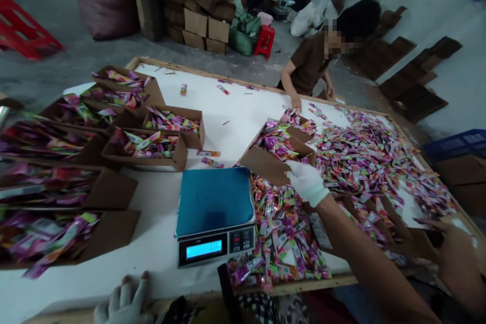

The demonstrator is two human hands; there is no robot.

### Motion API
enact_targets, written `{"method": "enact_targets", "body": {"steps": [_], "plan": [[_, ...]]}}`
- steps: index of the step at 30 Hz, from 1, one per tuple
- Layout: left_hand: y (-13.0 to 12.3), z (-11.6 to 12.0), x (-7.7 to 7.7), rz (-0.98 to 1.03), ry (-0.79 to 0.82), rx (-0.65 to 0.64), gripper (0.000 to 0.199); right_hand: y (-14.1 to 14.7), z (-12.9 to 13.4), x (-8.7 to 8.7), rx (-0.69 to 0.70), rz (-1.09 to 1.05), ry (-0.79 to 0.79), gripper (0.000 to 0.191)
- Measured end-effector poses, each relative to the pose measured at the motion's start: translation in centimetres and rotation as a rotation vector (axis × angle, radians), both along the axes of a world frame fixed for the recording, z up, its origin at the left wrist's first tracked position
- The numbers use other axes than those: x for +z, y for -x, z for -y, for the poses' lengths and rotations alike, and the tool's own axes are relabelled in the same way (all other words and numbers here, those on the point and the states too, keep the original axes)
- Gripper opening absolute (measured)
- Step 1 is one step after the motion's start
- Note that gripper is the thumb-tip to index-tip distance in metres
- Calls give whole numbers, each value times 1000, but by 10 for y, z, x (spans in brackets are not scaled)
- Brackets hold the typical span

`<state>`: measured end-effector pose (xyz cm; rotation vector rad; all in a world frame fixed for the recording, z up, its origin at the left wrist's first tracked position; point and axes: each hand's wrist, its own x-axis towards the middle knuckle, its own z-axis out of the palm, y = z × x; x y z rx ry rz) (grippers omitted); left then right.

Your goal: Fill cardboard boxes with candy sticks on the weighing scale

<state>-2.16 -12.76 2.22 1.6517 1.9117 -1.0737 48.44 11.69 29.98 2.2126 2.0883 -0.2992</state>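
Note:
My right hand [306, 182], in a white glove, is closed on the near edge of an open cardboard box [266, 164] filled with purple and pink packets. My left hand [125, 304], gloved with bare fingertips, rests with fingers apart at the table's near edge, holding nothing. Between the hands stands a scale [215, 212] with a bare blue plate and a lit display. Loose packets [281, 233] lie in a pile to the right of the scale, below the held box.
Filled boxes [146, 149] crowd the left side of the white table [235, 116]. A large heap of packets [364, 152] covers the right. A person [311, 63] reaches in from the far side; another person's hand [450, 238] is at right.

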Motion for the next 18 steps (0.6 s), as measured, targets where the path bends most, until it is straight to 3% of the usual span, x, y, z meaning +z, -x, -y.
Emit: {"method": "enact_targets", "body": {"steps": [2, 6, 9, 11, 14, 16, 18], "plan": [[3, 3, -3, 43, -36, 24, 108, 34, 28, 5, 110, -27, -9, 37], [4, 8, -4, 76, -44, 52, 108, 97, 59, -7, 301, -45, 100, 35], [3, 8, 0, 83, -45, 41, 108, 112, 71, -7, 419, -105, 78, 38], [1, 8, 4, 92, -43, 37, 108, 102, 82, -3, 447, -229, -71, 42], [0, 7, 7, 96, -25, 51, 111, 66, 103, -13, 239, -430, -338, 48], [-1, 6, 8, 112, -27, 55, 113, 39, 115, -41, -55, -491, -357, 54], [-1, 7, 8, 147, -38, 60, 114, 20, 126, -82, -320, -432, -228, 69]]}}
